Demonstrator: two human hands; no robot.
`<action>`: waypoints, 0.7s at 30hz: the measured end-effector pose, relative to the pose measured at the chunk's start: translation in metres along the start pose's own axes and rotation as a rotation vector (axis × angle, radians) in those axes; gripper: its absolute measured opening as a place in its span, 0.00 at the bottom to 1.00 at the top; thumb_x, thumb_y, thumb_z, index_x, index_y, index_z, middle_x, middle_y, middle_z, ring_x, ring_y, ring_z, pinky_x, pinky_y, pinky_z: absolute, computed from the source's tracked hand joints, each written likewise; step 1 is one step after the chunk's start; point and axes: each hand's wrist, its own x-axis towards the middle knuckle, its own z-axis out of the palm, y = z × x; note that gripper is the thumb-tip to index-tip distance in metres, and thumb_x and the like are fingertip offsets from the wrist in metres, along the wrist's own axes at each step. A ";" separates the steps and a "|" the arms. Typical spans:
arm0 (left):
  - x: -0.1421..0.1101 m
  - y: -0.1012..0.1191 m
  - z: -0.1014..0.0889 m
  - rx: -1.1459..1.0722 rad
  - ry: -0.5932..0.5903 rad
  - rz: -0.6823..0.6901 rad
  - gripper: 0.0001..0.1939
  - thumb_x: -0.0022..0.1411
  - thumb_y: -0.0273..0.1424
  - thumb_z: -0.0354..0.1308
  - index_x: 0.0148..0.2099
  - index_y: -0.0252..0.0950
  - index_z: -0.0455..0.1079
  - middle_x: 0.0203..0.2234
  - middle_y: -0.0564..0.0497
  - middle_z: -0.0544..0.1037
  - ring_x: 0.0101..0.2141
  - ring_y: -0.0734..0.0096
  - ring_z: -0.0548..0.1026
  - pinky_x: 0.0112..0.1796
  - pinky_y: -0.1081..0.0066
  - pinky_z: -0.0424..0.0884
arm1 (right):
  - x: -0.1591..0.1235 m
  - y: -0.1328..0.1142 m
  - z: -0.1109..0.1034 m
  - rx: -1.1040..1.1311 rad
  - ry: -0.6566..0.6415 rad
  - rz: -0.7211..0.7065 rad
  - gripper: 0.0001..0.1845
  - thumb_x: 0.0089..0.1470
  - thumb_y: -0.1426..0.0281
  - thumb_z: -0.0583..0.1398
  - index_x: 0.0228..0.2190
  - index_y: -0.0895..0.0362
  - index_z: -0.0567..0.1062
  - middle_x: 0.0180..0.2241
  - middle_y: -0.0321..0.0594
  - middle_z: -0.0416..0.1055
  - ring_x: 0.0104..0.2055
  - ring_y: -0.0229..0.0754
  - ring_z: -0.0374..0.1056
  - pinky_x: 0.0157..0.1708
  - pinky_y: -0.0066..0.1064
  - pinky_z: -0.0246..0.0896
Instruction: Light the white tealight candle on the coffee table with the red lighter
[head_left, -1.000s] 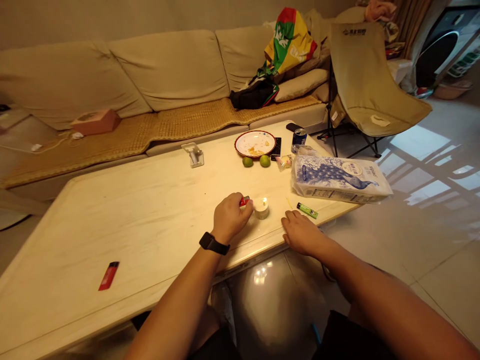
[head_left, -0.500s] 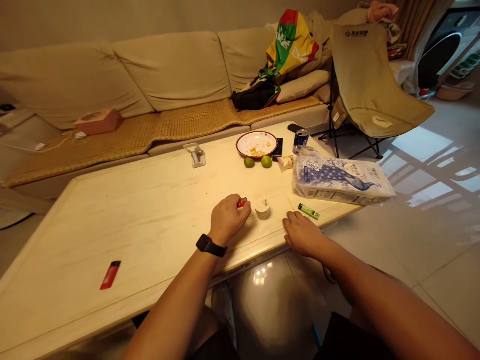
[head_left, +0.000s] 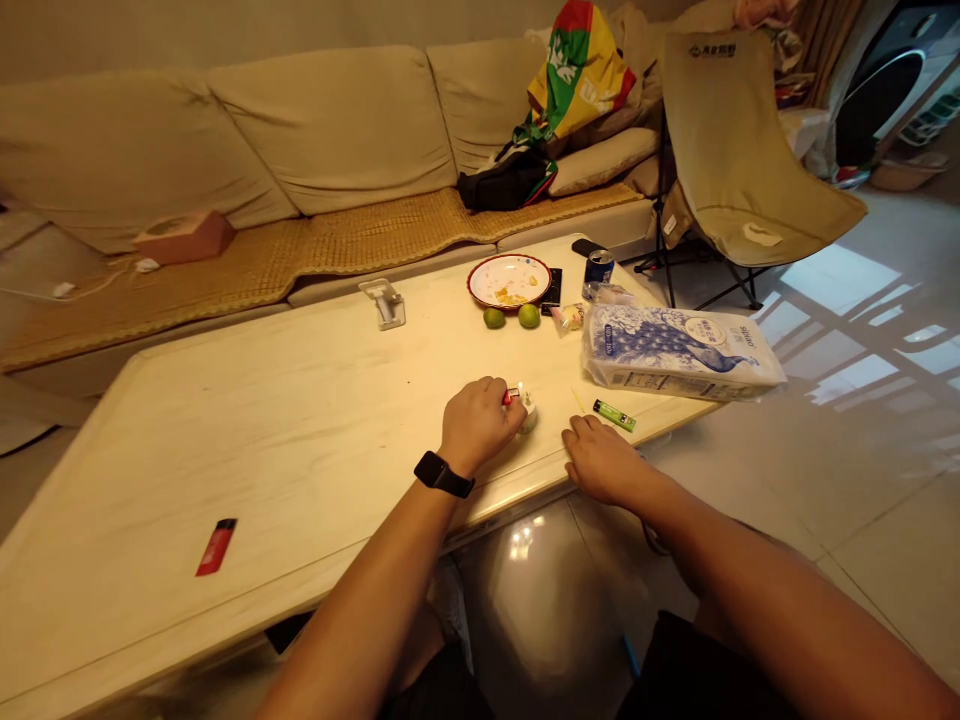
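My left hand [head_left: 480, 425], with a black watch on its wrist, is closed round a red lighter [head_left: 511, 397]. A small flame [head_left: 520, 388] shows at the lighter's tip, close to the top of a short white candle [head_left: 529, 412]. My fingers hide part of the candle. On the table's near edge rests my right hand [head_left: 602, 458], its fingers bent over the edge and partly hidden. Just beyond that hand lies a green lighter [head_left: 614, 415], with a thin yellow strip [head_left: 578, 401] beside it. A second red lighter [head_left: 216, 547] lies at the left of the table.
Farther back on the table [head_left: 315, 420] are a red-rimmed plate [head_left: 510, 281], two green limes [head_left: 529, 316], a can [head_left: 598, 271] and a white holder [head_left: 385, 303]. A tissue pack [head_left: 679, 350] overhangs the right edge. A sofa [head_left: 337, 140] and folding chair [head_left: 742, 150] stand behind.
My left hand has moved right with the red lighter, up to the candle. A flame now shows there. My right hand stays at the table edge.
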 end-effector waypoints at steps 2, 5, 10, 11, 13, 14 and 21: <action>0.001 0.002 0.000 0.009 -0.008 0.003 0.14 0.67 0.40 0.49 0.36 0.38 0.69 0.34 0.44 0.77 0.37 0.60 0.73 0.35 0.63 0.61 | 0.000 0.000 0.000 0.004 0.003 0.000 0.20 0.60 0.67 0.60 0.50 0.65 0.73 0.52 0.60 0.68 0.57 0.58 0.60 0.56 0.42 0.56; 0.001 0.003 -0.001 0.012 -0.011 0.007 0.14 0.67 0.40 0.49 0.35 0.37 0.69 0.33 0.45 0.77 0.36 0.61 0.72 0.34 0.63 0.61 | 0.000 0.000 -0.001 0.009 0.000 0.000 0.20 0.59 0.67 0.60 0.50 0.65 0.73 0.53 0.60 0.68 0.57 0.58 0.60 0.56 0.43 0.56; 0.001 0.003 0.000 0.012 -0.015 0.014 0.13 0.66 0.39 0.50 0.34 0.38 0.68 0.32 0.46 0.77 0.35 0.62 0.72 0.33 0.63 0.60 | 0.000 -0.001 -0.003 0.002 -0.010 0.004 0.20 0.60 0.67 0.59 0.50 0.65 0.73 0.53 0.60 0.68 0.56 0.58 0.60 0.55 0.43 0.57; 0.001 0.003 0.000 0.007 -0.018 0.017 0.13 0.66 0.40 0.50 0.34 0.38 0.68 0.32 0.46 0.77 0.34 0.62 0.72 0.33 0.63 0.60 | 0.000 -0.001 -0.003 0.000 -0.013 0.008 0.19 0.60 0.67 0.59 0.50 0.64 0.73 0.53 0.60 0.68 0.56 0.58 0.60 0.55 0.43 0.57; 0.001 0.003 0.001 -0.005 -0.021 0.026 0.12 0.65 0.40 0.52 0.33 0.38 0.67 0.31 0.46 0.76 0.34 0.62 0.71 0.33 0.64 0.59 | 0.000 -0.002 -0.004 -0.003 -0.020 0.015 0.19 0.60 0.67 0.60 0.50 0.64 0.73 0.53 0.59 0.68 0.56 0.57 0.60 0.55 0.42 0.57; 0.002 0.003 0.001 -0.009 -0.019 0.030 0.12 0.64 0.40 0.52 0.33 0.38 0.67 0.31 0.47 0.76 0.33 0.62 0.71 0.33 0.64 0.59 | 0.000 -0.002 -0.004 -0.004 -0.024 0.018 0.19 0.60 0.67 0.60 0.50 0.63 0.73 0.53 0.59 0.68 0.57 0.57 0.60 0.55 0.42 0.57; -0.003 -0.012 -0.005 -0.076 0.100 -0.091 0.14 0.67 0.42 0.50 0.33 0.39 0.64 0.30 0.48 0.75 0.32 0.64 0.71 0.32 0.65 0.59 | 0.001 0.000 0.000 -0.010 -0.005 0.008 0.19 0.59 0.66 0.60 0.49 0.63 0.74 0.52 0.58 0.68 0.56 0.57 0.61 0.54 0.41 0.57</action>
